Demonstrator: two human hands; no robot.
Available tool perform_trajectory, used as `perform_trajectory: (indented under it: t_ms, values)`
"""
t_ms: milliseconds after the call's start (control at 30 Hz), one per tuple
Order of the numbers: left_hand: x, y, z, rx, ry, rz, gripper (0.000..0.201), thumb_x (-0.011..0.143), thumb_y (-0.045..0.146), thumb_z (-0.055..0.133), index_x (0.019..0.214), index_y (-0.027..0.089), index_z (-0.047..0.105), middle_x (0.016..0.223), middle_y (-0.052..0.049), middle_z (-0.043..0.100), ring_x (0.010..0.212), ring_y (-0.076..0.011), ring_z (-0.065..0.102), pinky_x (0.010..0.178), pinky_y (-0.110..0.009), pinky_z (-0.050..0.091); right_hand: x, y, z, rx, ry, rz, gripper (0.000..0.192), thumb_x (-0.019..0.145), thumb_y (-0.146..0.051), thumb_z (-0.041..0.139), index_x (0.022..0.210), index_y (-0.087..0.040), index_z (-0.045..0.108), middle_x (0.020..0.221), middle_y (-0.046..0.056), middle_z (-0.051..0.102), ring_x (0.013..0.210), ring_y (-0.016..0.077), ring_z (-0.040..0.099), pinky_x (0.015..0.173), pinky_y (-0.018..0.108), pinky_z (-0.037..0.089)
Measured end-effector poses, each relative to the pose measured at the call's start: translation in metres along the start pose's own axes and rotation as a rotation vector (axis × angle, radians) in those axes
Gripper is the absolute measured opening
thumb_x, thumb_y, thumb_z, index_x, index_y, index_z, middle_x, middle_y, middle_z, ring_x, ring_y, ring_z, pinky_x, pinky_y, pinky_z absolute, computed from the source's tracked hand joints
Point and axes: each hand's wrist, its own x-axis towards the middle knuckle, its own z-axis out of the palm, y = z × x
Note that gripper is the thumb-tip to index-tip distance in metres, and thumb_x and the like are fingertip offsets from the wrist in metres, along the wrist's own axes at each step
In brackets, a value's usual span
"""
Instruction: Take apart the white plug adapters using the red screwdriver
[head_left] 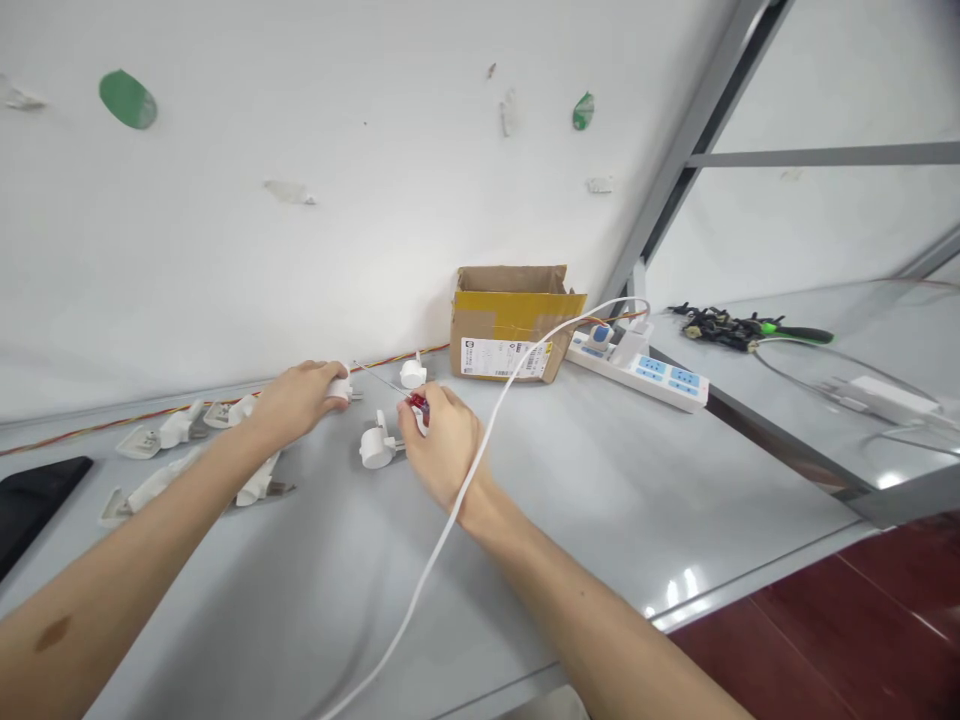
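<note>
Head view shows us our left hand [300,398] closed around a white plug [343,388] at the back of the grey table [637,500], its prongs sticking out to the right. Our right hand [442,445] sits just beside it, fingers pinched on a small red-handled tool [418,403] whose thin metal shaft runs toward the plug we hold. A white cable [480,440] crosses over our right wrist and runs up to a white power strip [645,368] with blue sockets. Just left of our right hand another white plug head [375,447] lies on the table, and a further one [412,373] rests near the wall. More white plug parts [180,428] are scattered beside our left forearm. A twisted red and yellow wire [112,422] runs along the foot of the wall. An open cardboard box [514,320] stands against the wall, near the power strip. A dark flat object [34,495] lies at the left edge. On the neighbouring table we see a tangle of black cables with a green-handled tool [795,335].
</note>
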Motion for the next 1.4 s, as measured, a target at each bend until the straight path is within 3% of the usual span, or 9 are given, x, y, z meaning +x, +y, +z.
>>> perform_trajectory:
  t_ms: [100,267,367,533,733,967,1067,1267,1400]
  values:
    - [-0.012,0.004,-0.004,0.119,-0.024,0.096,0.031,0.079,0.035,0.056,0.109,0.027,0.059,0.112,-0.010,0.064,0.102,-0.0302,0.059,0.083,-0.041,0.045,0.000,-0.001,-0.001,0.060,-0.001,-0.019,0.014,0.088,-0.029,0.047,0.088,-0.021,0.057,0.085,0.004,0.064,0.073,0.0166,0.057,0.066,0.028,0.039]
    - [-0.054,0.017,-0.012,0.078,0.194,0.241,0.032,0.084,0.036,0.056,0.115,0.027,0.055,0.110,-0.006,0.064,0.097,-0.0237,0.061,0.082,-0.035,0.047,-0.001,-0.005,-0.006,0.270,-0.019,-0.055,0.022,0.091,-0.037,0.044,0.084,-0.021,0.056,0.072,0.000,0.060,0.065,0.0138,0.054,0.063,0.026,0.039]
    - [-0.085,0.026,-0.014,0.064,0.335,0.373,0.033,0.087,0.030,0.054,0.120,0.028,0.053,0.114,-0.005,0.064,0.105,-0.0220,0.060,0.094,-0.037,0.044,-0.005,-0.011,-0.009,0.425,-0.135,-0.059,0.028,0.090,-0.045,0.046,0.088,-0.020,0.060,0.072,-0.001,0.059,0.064,0.0123,0.053,0.063,0.024,0.040]
    - [-0.122,0.037,-0.013,0.060,0.393,0.553,0.045,0.085,0.012,0.054,0.126,0.029,0.049,0.120,-0.006,0.062,0.110,-0.0200,0.059,0.097,-0.035,0.046,-0.013,-0.019,-0.008,0.553,-0.316,-0.058,0.038,0.083,-0.052,0.057,0.102,-0.019,0.062,0.078,-0.001,0.060,0.069,0.0117,0.052,0.064,0.024,0.043]
    - [-0.133,0.051,-0.006,-0.039,0.469,0.374,0.033,0.085,0.016,0.054,0.116,0.028,0.055,0.117,-0.006,0.062,0.106,-0.0189,0.061,0.092,-0.034,0.050,-0.022,-0.021,0.007,0.653,-0.316,-0.070,0.031,0.087,-0.050,0.051,0.094,-0.020,0.057,0.076,-0.002,0.056,0.064,0.0099,0.050,0.058,0.022,0.042]
    - [-0.131,0.062,-0.005,-0.437,0.396,0.144,0.020,0.084,0.025,0.056,0.104,0.025,0.059,0.115,-0.005,0.059,0.106,-0.0183,0.059,0.089,-0.036,0.054,-0.025,-0.021,0.012,0.590,-0.276,-0.097,0.029,0.091,-0.046,0.046,0.098,-0.020,0.056,0.076,-0.002,0.057,0.066,0.0109,0.052,0.062,0.023,0.042]
    - [-0.127,0.058,-0.001,-0.702,0.373,-0.011,0.028,0.080,0.031,0.061,0.107,0.024,0.056,0.120,-0.006,0.056,0.111,-0.0193,0.057,0.089,-0.037,0.055,-0.025,-0.020,0.012,0.542,-0.251,-0.145,0.028,0.092,-0.044,0.045,0.101,-0.019,0.057,0.081,-0.001,0.060,0.070,0.0115,0.054,0.068,0.023,0.043]
    - [-0.123,0.050,-0.007,-0.862,0.038,-0.173,0.048,0.074,0.040,0.068,0.119,0.027,0.058,0.126,-0.004,0.061,0.112,-0.0219,0.059,0.098,-0.039,0.048,-0.024,-0.017,0.012,0.544,-0.325,-0.244,0.026,0.094,-0.036,0.044,0.108,-0.018,0.058,0.098,0.003,0.064,0.089,0.0135,0.058,0.080,0.025,0.044]
    - [-0.123,0.048,-0.009,-0.805,0.028,-0.224,0.052,0.070,0.043,0.071,0.119,0.030,0.060,0.121,-0.001,0.064,0.101,-0.0214,0.064,0.094,-0.037,0.049,-0.023,-0.016,0.014,0.542,-0.348,-0.276,0.026,0.094,-0.033,0.044,0.111,-0.019,0.057,0.102,0.003,0.064,0.093,0.0135,0.058,0.084,0.025,0.044]
